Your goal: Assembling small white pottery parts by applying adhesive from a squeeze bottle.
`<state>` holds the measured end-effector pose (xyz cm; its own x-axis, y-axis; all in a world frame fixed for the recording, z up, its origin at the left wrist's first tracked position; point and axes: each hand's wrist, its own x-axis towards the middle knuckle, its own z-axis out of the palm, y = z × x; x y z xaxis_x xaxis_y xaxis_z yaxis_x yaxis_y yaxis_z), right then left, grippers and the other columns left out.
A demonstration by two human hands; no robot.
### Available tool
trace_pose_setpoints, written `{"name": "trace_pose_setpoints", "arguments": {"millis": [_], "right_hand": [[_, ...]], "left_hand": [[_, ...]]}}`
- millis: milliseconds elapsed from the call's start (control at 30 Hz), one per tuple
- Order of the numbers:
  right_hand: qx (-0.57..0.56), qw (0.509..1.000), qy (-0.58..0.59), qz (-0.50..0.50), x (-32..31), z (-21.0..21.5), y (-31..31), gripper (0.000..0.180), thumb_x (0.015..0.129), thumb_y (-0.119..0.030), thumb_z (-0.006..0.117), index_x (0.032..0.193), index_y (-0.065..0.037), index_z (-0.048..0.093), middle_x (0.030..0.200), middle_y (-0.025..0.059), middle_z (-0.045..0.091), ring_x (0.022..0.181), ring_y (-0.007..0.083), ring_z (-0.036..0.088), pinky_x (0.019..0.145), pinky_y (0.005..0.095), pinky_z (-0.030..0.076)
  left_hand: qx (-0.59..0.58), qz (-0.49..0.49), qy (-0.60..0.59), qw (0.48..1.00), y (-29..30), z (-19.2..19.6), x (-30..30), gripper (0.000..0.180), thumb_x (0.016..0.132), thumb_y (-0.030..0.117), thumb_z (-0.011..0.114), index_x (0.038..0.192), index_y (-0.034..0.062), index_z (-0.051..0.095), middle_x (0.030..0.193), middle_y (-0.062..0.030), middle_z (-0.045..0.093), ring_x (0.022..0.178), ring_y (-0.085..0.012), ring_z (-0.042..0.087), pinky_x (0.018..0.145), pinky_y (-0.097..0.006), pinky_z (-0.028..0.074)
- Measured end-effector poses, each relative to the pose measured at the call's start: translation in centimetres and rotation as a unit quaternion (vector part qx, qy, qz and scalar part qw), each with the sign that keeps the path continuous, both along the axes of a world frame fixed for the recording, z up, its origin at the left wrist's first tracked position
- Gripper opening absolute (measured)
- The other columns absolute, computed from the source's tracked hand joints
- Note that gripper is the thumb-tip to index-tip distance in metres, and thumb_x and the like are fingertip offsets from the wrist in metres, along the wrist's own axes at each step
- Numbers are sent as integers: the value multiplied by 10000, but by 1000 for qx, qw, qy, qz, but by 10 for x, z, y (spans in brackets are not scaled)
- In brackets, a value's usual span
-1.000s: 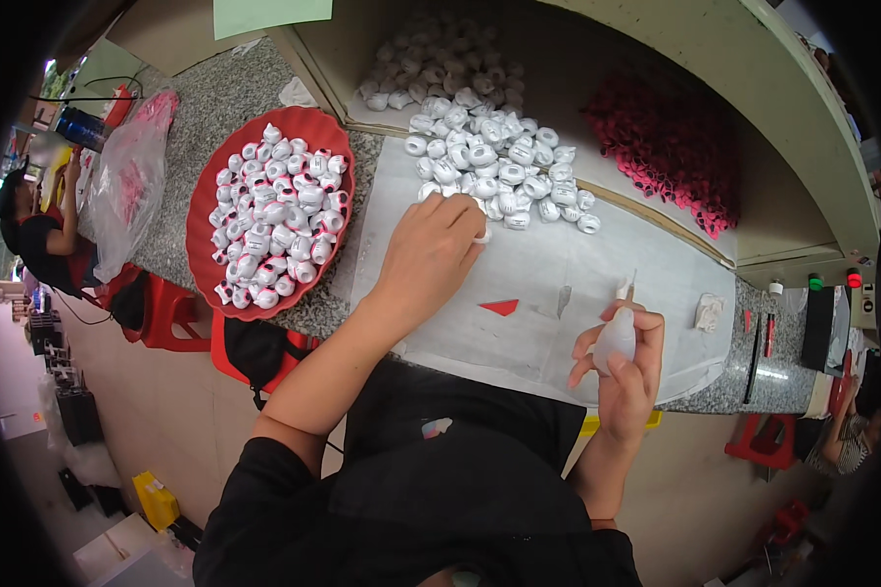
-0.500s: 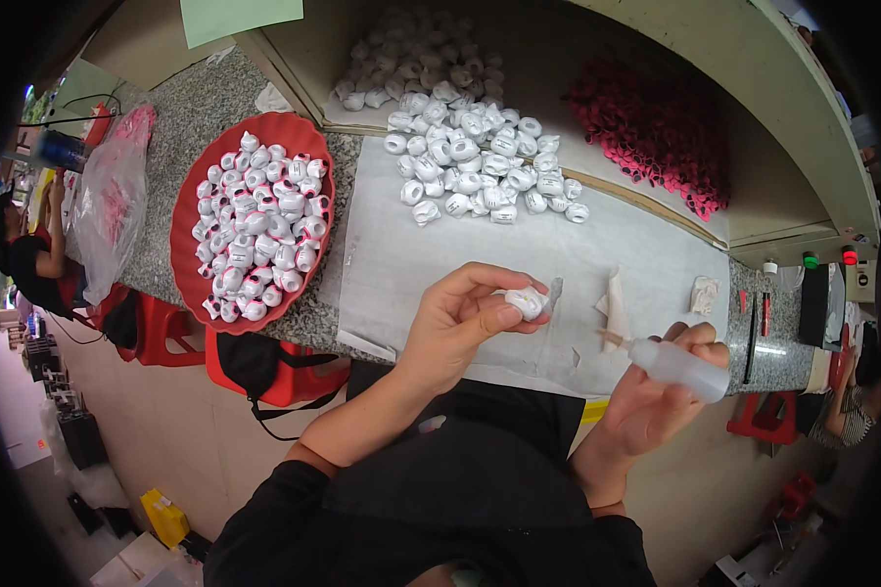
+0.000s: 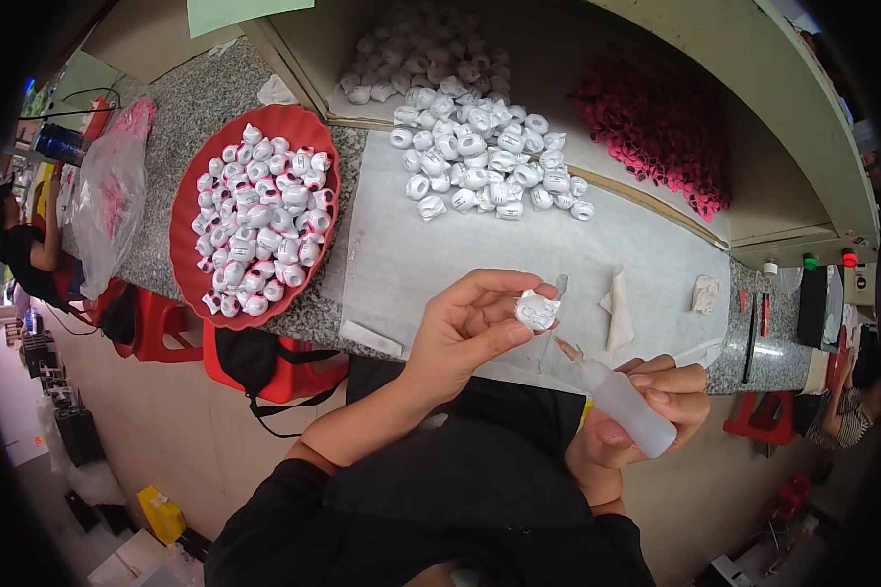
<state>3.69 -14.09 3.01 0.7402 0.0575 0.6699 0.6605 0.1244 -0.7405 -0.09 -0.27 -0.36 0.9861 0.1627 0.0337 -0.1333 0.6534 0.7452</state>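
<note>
Between the thumb and fingers of my left hand (image 3: pixel 465 328) is a small white cat-head-shaped piece (image 3: pixel 536 310), its patterned side turned up. My right hand (image 3: pixel 656 403) is wrapped round a translucent white squeeze bottle (image 3: pixel 631 409). The bottle is tilted, and its brownish thin tip (image 3: pixel 567 348) points at the white piece, a little apart from it. Beyond my hands lies a pile of similar white pieces (image 3: pixel 489 157). To the left, a red scalloped tray (image 3: pixel 188 254) holds many white pieces with pink-and-black parts on them.
White paper (image 3: pixel 392 254) covers the worktop, with a crumpled tissue (image 3: pixel 618 311) and a folded cloth (image 3: pixel 706 293) on it. A heap of pink-and-black parts (image 3: pixel 656 137) lies under the shelf. Red stools (image 3: pixel 274 367) stand below the table edge; another person (image 3: pixel 31 240) sits at far left.
My right hand has brought the bottle left and tipped it, so its tip is now close to the white piece. My left hand has turned the piece slightly.
</note>
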Motion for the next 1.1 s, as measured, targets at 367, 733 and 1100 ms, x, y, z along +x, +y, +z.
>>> {"name": "trace_pose_setpoints", "arguments": {"millis": [367,733,1100], "right_hand": [[-3,1000,-8,11,0,1,-4,409,610,-269,707,771,-49,403,719,54,389,535,94,370,470,185,328],[-20,997,-2,79,1,2,-14,470,532,-133,775,844,-71,429,796,47,428,604,143,475,502,235,449],[-7,1000,-26,5,0,-1,-2,395,612,-267,703,764,-45,414,722,55,398,522,89,374,459,185,332]], "left_hand": [[2,8,3,1000,0,0,-1,326,737,-13,526,1048,-3,428,1030,-152,500,908,-189,535,815,-336,433],[3,-9,8,1000,-2,0,0,315,731,-20,530,1032,-14,435,1021,-146,508,887,-194,543,785,-315,438],[43,10,-28,999,-2,-4,0,314,706,-58,539,1008,-16,463,1015,-143,498,954,-197,491,813,-318,407]]}}
